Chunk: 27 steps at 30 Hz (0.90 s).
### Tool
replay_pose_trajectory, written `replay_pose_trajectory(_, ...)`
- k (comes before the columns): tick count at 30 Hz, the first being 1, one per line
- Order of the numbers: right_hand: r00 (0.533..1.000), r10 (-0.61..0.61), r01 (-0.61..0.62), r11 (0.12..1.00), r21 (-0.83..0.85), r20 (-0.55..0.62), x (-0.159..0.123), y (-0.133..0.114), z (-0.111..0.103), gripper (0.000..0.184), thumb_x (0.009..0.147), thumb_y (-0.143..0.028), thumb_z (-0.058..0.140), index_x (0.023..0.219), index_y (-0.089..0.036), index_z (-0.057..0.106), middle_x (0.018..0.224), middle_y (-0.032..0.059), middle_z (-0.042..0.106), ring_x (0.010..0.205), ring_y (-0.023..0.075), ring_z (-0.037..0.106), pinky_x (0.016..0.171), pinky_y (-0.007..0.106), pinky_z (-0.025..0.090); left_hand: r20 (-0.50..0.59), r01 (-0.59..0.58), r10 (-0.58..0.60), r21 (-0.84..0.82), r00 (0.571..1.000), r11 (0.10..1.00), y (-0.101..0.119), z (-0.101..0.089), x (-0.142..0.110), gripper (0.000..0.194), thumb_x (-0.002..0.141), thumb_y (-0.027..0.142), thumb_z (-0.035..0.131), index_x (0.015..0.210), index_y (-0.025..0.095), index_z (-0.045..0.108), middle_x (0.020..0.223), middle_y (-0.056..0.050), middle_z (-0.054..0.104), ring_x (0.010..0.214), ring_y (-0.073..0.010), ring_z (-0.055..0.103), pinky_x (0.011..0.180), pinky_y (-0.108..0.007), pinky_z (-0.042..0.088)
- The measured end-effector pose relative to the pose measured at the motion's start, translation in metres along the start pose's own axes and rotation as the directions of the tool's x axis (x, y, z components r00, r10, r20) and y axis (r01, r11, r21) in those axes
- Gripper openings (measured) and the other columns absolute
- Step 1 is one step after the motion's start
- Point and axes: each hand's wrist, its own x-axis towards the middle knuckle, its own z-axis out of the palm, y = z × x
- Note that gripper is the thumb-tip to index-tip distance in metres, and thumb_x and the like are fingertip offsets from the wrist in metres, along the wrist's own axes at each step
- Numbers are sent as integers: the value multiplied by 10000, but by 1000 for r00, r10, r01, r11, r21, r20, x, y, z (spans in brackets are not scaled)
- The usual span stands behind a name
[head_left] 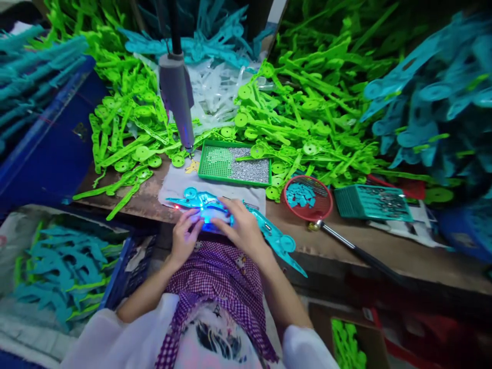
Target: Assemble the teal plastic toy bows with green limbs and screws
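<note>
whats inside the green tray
Inside the green tray are many small silvery pieces, mostly toward its right. A lime-green part lies over some; whatever is directly beneath it is hidden.

The brown wooden benchtop (407, 261) is covered toward its back edge by heaped, slender lime-green plastic parts (307, 118). Near the middle of its front edge, a pale cloth (249, 195) is laid, overlapped by a green rectangular perforated plastic tray (213, 164). Farther right are placed a round red mesh strainer (323, 197), its handle (357, 251) angled toward that edge, and a ridged teal rectangular plastic tray (348, 202).
</note>
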Motion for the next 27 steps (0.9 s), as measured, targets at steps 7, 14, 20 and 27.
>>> replay_pose_trajectory(7,999,40,-39,974,222,1,19,4,47,259,958,-295,473,983,-162,693,921,91,707,880,189,667,804,311,520,41,80,-74,-171,996,982,-2,-3,1,250,886,375,618,1063,212,684,1090,-82,703,958,-194,693,884,-354,562)
replay_pose_trajectory(14,992,108,-76,936,344,-73,24,3,39,242,942,-277,488,1109,-159,618,1074,87,707,996,170,664,874,287,507,212,327,-263,-374,941,868,-1,7,47,332,758,424,733,981,180,712,981,-73,735,856,-193,704,781,-303,571)
replay_pose_trajectory(20,938,233,-163,950,265,-258,8,14,16,192,923,-307,527,1040,-196,633,1003,53,723,931,169,676,845,295,519,118,380,-362,-344,925,858,-7,12,72,329,714,408,751,930,161,725,692,-14,694,610,-149,660,621,-261,534)
replay_pose_trajectory(27,825,404,-354,915,196,-395,-53,35,1,211,923,-312,481,992,-208,652,952,65,716,877,187,663,807,329,521,37,120,-120,19,992,993,-21,16,85,256,824,344,611,976,165,715,927,-64,696,875,-187,651,850,-328,507)
